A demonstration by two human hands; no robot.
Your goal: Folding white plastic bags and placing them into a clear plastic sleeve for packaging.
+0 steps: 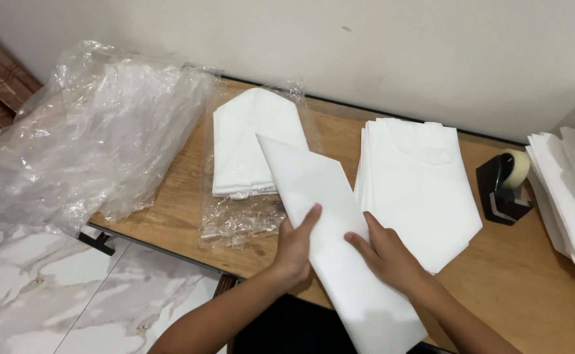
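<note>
Lying diagonally across the near edge of the wooden table (189, 190): one long white folded fabric piece (330, 223), its lower end overhanging the table toward the person; left hand (295, 248) flat on its left edge, fingers extended, thumb seemingly tucked at the margin; right hand (384, 252) pressed on its right edge, fingers spread and slightly curled; neither hand closes in a full grasp, both press and pinch the margins.

Adjacent items: stack of white folded pieces (418, 183) just right of the held piece, its lower corner under or touching the right hand's side; second white stack inside an open clear wrapper (245, 147) to the left, the held piece's upper corner overlapping it; large crumpled clear plastic sheet (84, 137) at the table's left end, hanging past the edge; black tape dispenser (502, 187) with a pale roll at right; further white pieces (573, 196) at the far right margin.

Risks, as judged: the overhanging end may drag the piece off the table if the pressure eases; the light cloth may slip and lose its fold, being held at the edges only; the upper corner may snag the wrapper and shift that stack; the right wrist may nudge the neighbouring stack askew.
</note>
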